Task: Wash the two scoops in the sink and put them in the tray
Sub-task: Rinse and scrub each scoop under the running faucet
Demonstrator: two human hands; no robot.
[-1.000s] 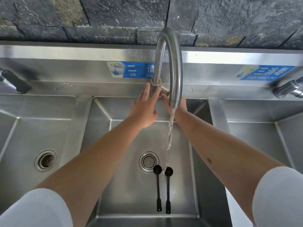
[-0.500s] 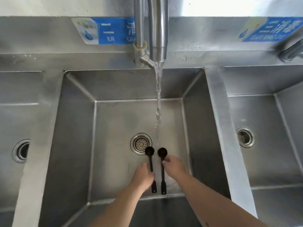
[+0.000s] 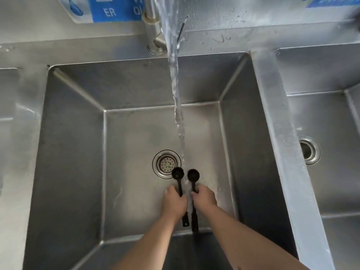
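Observation:
Two black long-handled scoops lie side by side on the floor of the middle sink basin [image 3: 136,123], bowls pointing away from me. My left hand [image 3: 174,203] is closed around the handle of the left scoop [image 3: 177,173]. My right hand [image 3: 204,197] is closed around the handle of the right scoop [image 3: 193,175]. The handle ends stick out behind both hands. A stream of water [image 3: 178,114] falls from the tap and lands just between the two scoop bowls. No tray is in view.
The round drain strainer [image 3: 165,164] sits just left of the scoop bowls. The tap base [image 3: 153,36] stands on the back ledge. A steel divider [image 3: 280,133] separates a right basin with its own drain [image 3: 308,150]; another basin lies to the left.
Both hands came down from the tap to the sink floor and closed on the scoop handles. The water keeps running and the view has moved closer to the basin.

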